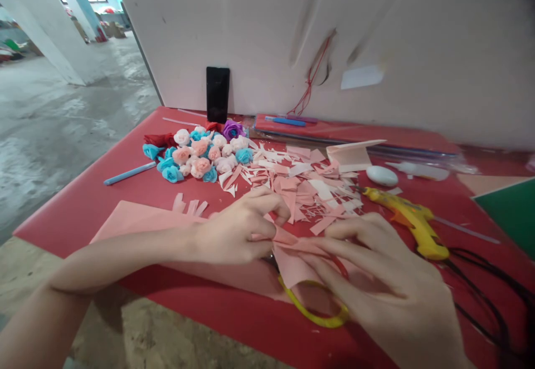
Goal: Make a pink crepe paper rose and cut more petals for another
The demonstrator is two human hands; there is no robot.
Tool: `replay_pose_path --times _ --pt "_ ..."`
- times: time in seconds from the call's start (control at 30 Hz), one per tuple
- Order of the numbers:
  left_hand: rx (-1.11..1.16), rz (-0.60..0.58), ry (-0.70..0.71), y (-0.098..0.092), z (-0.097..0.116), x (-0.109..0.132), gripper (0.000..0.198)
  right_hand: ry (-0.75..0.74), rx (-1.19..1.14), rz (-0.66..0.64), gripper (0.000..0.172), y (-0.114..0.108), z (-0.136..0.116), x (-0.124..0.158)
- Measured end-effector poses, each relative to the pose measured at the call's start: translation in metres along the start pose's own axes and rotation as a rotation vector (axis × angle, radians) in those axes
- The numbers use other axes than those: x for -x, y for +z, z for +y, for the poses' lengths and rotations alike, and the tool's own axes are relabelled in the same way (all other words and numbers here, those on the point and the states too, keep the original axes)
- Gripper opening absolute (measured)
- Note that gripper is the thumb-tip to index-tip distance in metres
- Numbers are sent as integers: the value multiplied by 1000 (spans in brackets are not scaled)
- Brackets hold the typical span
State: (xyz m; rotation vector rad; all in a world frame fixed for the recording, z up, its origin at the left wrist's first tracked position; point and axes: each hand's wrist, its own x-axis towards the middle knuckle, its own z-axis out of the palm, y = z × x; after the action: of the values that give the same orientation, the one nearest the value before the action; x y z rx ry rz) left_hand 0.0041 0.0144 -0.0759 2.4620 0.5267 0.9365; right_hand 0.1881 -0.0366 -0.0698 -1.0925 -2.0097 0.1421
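Observation:
Between my two hands is a folded piece of pink paper (292, 266), pinched from both sides. My left hand (246, 227) grips its left end with curled fingers. On the right, my right hand (371, 268) holds the other end between thumb and fingers. Scissors with a yellow-and-red handle (334, 320) lie under the piece, partly hidden by it and by my right hand. Beneath my left forearm a larger pink sheet (129, 221) is spread on the red table (200, 313).
Paper roses (200, 157) are heaped behind my left hand, beside paper scraps (292, 185). A yellow glue gun (409, 218) with a black cable lies right. A phone (218, 95) leans on the white board (259, 34). A blue pen (129, 173) lies left.

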Motion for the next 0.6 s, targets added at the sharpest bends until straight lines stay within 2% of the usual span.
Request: replay_pose_path --times 0.33,0.5,0.53,0.6 --pt "141 10 -34 -5 -7 -1 29 -7 47 19 11 -3 -1 4" --pt "390 23 -115 -14 -14 -2 26 148 103 57 10 -9 -1 -5" --pt "456 48 -150 -15 -17 -2 26 161 122 40 10 -9 1 -5" --pt "599 106 -206 -16 -23 0 29 149 166 -77 14 -7 10 -1"
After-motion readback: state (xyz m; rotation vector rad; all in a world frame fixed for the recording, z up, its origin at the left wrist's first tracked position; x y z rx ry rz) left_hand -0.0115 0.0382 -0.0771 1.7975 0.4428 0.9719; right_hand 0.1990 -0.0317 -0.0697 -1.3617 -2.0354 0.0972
